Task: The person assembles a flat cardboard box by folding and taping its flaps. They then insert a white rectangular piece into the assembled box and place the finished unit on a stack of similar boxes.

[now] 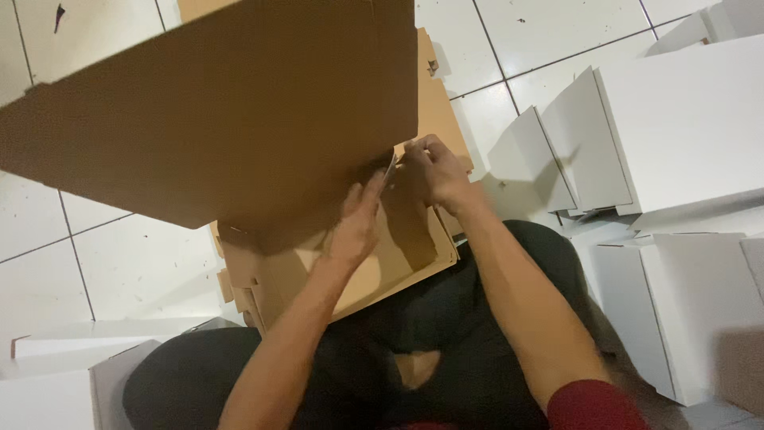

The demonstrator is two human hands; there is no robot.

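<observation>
- A brown cardboard sheet (223, 111) is held raised over the tiled floor (135, 263), above more flat cardboard (398, 255) on the lap.
- Its lower right corner is pinched by the right hand (436, 171), fingers closed.
- The left hand (356, 223) is pressed flat beneath it, fingers extended.
- White boxes (684, 127) are stacked at the floor's right edge.

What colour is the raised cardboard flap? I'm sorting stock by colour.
Plain brown, unprinted; the raised cardboard flap shows best in the head view.

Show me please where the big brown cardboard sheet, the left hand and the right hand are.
brown cardboard sheet (231, 111), head view, middle of its raised panel.
left hand (356, 227), head view, back of the hand.
right hand (436, 171), head view, back of the hand.
</observation>
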